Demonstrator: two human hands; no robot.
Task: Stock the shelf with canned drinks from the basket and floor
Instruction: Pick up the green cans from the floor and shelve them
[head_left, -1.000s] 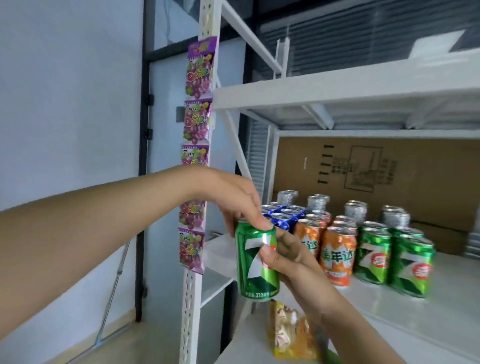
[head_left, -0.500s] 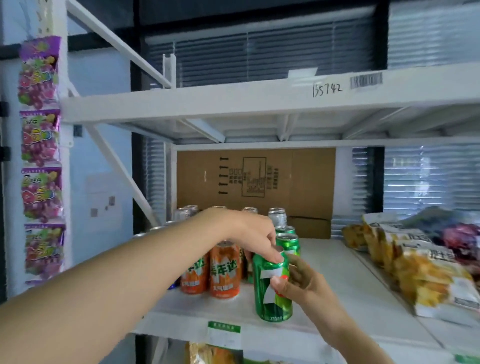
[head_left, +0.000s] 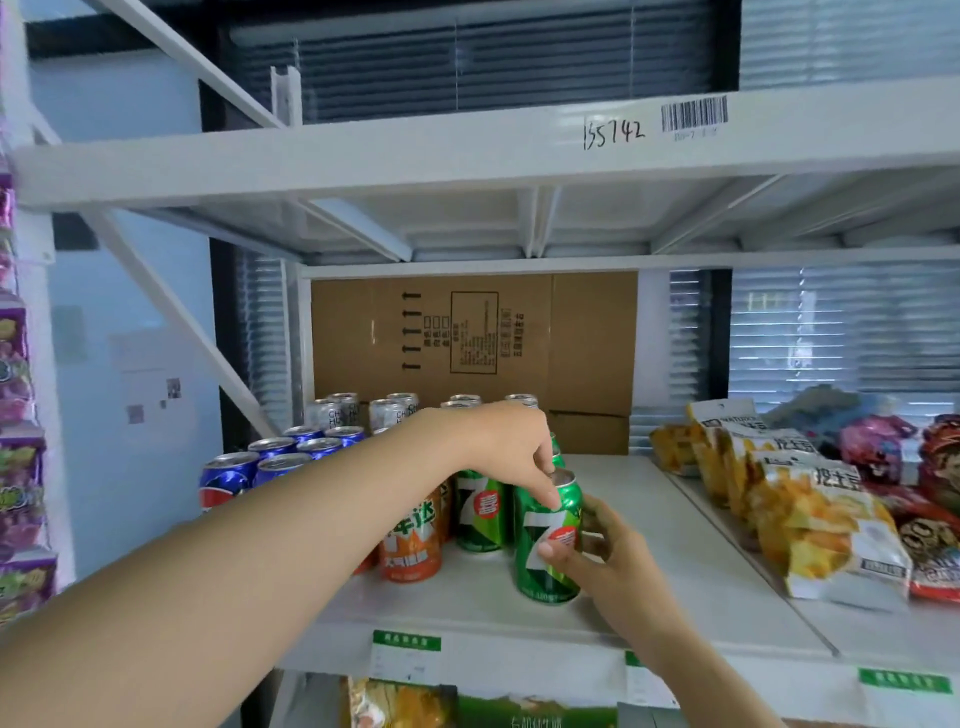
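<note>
A green can (head_left: 545, 566) stands upright on the white shelf (head_left: 665, 582), at the front of the green row. My left hand (head_left: 506, 447) pinches its rim from above. My right hand (head_left: 597, 551) grips its side from the right, thumb across the label. Behind it stands another green can (head_left: 479, 514). To the left are orange cans (head_left: 413, 540), blue cans (head_left: 270, 465) and silver cans (head_left: 363, 413) at the back.
Snack bags (head_left: 826, 519) lie on the right half of the shelf. A cardboard box (head_left: 472, 338) stands at the back. The upper shelf beam (head_left: 467, 150) runs overhead. Candy packets (head_left: 15, 467) hang on the left post. More bags (head_left: 400, 701) sit on the shelf below.
Both hands carried the green can rightward and farther in onto the shelf; it now stands in front of the other green cans. The camera view swung right.
</note>
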